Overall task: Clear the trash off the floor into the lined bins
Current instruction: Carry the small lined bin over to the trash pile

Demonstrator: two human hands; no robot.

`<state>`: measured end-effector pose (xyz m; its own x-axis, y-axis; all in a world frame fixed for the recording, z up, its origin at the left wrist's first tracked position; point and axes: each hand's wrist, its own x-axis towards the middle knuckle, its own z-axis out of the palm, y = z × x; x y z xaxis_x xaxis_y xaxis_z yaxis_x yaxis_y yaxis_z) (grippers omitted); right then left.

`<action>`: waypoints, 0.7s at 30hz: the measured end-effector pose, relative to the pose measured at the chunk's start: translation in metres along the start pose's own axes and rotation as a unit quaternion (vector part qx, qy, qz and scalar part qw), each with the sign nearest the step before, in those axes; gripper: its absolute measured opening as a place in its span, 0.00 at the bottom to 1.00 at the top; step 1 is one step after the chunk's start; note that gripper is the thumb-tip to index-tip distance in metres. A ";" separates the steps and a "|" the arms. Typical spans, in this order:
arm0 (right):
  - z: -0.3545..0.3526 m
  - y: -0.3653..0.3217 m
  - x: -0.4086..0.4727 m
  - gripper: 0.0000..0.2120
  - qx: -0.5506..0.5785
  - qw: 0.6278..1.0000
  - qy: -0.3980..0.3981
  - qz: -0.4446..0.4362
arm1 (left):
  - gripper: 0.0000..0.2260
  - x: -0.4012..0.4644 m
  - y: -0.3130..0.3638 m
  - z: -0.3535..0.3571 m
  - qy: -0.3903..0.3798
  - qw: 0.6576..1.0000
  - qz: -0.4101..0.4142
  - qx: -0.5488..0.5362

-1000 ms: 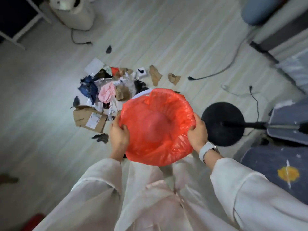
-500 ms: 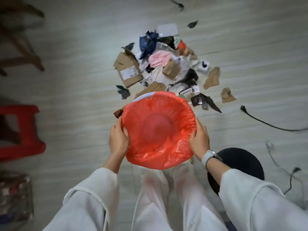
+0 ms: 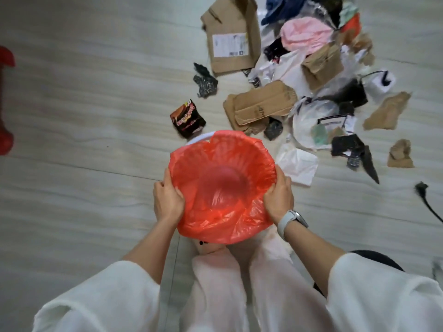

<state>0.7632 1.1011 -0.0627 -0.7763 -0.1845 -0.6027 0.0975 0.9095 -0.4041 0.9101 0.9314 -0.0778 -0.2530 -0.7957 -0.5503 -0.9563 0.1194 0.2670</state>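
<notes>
Red plastic liner (image 3: 223,188) covers the bin (image 3: 200,137), and both hands grip this bin at its rim. The left hand (image 3: 167,200) clasps the left side, fingers curled over the liner edge, thumb on the outside. The right hand (image 3: 279,200) clasps the right side in the same manner; a watch (image 3: 291,220) with a pale strap sits on that wrist. A short arc of white bin rim shows at the far-left edge, where the liner does not cover it. The inside of the liner holds no visible item.

The trash lies on the pale floor (image 3: 84,116), ahead of the hands and mostly to the right of the right hand. Nearest, just beyond the right hand, lies a white paper bag (image 3: 297,164). Just ahead of the left hand, close to the bin's far rim, lies a black and red snack wrapper (image 3: 188,118). Farther ahead lies a flattened cardboard piece (image 3: 261,104), then a brown mailer with a white label (image 3: 231,37). A pink cloth (image 3: 304,34) lies beyond, well apart from both hands, among plastic film and torn brown paper. A black plug and cable (image 3: 425,197) lies far to the right of the right hand. A red object (image 3: 6,101), cut off by the frame, sits far to the left of the left hand.
</notes>
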 end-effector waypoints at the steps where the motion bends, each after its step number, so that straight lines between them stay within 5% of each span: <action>1: 0.009 -0.004 0.009 0.29 0.005 1.000 0.006 -0.003 | 0.25 0.010 -0.002 0.004 0.013 1.000 -0.003 -0.006; 8: 0.042 -0.054 0.060 0.29 0.063 0.994 0.025 -0.083 | 0.28 0.079 0.010 -0.007 0.105 0.994 0.007 -0.028; 14: 0.045 -0.086 0.103 0.27 0.083 0.989 0.022 -0.120 | 0.30 0.124 0.027 -0.026 0.058 0.995 0.036 -0.070; 21: 0.023 -0.082 0.097 0.29 0.065 0.990 -0.074 -0.103 | 0.30 0.101 0.054 -0.041 0.052 0.998 0.022 0.010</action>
<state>0.6936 1.0003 -0.1039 -0.6894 -0.4218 -0.5889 0.0345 0.7930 -0.6083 0.8393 0.8332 -0.0870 -0.2782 -0.8472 -0.4526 -0.9479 0.1660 0.2720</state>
